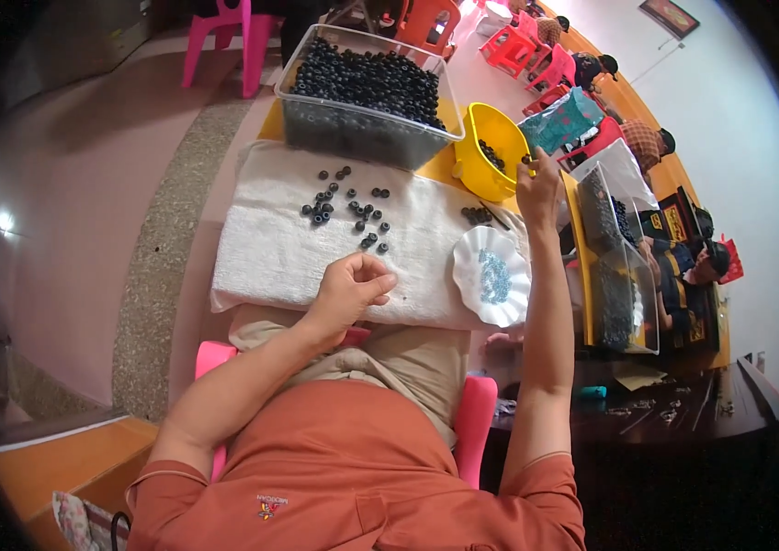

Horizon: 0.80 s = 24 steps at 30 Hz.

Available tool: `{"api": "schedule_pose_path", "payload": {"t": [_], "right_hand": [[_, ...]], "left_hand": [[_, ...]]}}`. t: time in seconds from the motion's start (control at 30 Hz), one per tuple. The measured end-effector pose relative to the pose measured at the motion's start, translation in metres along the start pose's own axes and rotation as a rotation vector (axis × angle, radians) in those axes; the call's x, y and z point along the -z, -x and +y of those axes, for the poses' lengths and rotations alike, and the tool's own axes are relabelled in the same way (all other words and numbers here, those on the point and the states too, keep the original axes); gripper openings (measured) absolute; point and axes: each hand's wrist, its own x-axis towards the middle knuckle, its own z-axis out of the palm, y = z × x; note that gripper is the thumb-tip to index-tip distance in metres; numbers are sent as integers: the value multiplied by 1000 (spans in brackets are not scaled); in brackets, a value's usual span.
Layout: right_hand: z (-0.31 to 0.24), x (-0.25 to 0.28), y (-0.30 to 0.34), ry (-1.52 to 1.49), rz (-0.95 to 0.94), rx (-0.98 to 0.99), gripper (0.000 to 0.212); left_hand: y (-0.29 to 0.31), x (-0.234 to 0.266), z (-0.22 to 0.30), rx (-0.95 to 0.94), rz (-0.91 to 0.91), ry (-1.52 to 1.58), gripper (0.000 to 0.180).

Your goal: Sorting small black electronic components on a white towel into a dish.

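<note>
Left hand (353, 289): grip curled above white towelling cloth (265, 253); contents indiscernible.
Right hand (541, 188): grip pinching small round black bead (526, 159) beside yellow plastic tub (495, 125).

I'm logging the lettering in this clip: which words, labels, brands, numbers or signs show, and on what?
Shirt: small lettering beside a coloured emblem; I won't copy it out.
Gold markings on dark furniture at right: too small to tell whether they are writing.
Wall picture: too small to read anything.
Yellow bucket, clear tub, white dish: no lettering I can make out.
</note>
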Motion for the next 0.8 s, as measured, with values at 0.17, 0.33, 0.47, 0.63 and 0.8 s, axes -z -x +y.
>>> {"api": "schedule_pose_path", "payload": {"t": [0.17,0.33,0.47,0.63,0.8], "right_hand": [[-26,-42,38,-383,-363,-14,20],[-103,-59,65,-181,-681,158,23],[-116,-70,60,-62,-660,186,27],[-110,-97,62,-24,-733,189,27],[-99,-90,67,-36,-775,229,28]], "left_hand": [[-3,-1,2,-57,49,-24,12],[-1,2,2,-59,123,56,8],[-2,2,2,-80,142,67,7],[-1,2,1,-75,143,72,8],[-5,6,-2,-88,129,86,11]]}}
